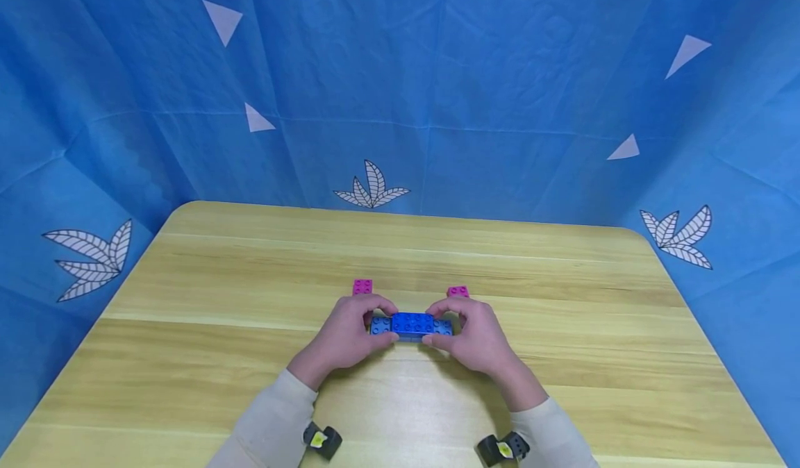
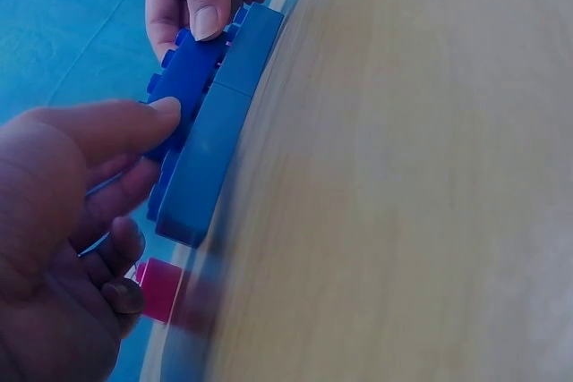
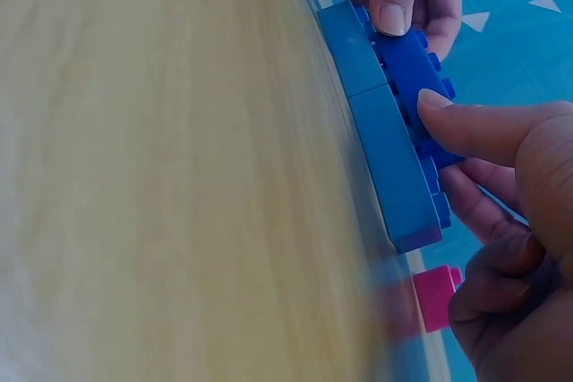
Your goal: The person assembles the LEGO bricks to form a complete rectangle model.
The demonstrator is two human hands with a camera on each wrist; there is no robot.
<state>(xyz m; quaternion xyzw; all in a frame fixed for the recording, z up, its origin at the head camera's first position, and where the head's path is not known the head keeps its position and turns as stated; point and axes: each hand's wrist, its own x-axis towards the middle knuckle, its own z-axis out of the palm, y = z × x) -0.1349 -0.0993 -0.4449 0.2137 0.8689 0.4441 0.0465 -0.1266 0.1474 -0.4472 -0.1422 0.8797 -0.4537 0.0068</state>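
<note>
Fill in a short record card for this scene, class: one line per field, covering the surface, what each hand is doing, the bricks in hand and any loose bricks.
Surface: wooden table, blue leaf-print cloth behind.
Left hand: pinches the left end of the blue brick assembly.
Right hand: pinches the right end of the same assembly.
Assembly: two lighter blue bricks end to end on the table, a darker blue brick on top across their joint.
Loose bricks: left pink brick and right pink brick, beyond the hands, untouched.
</note>
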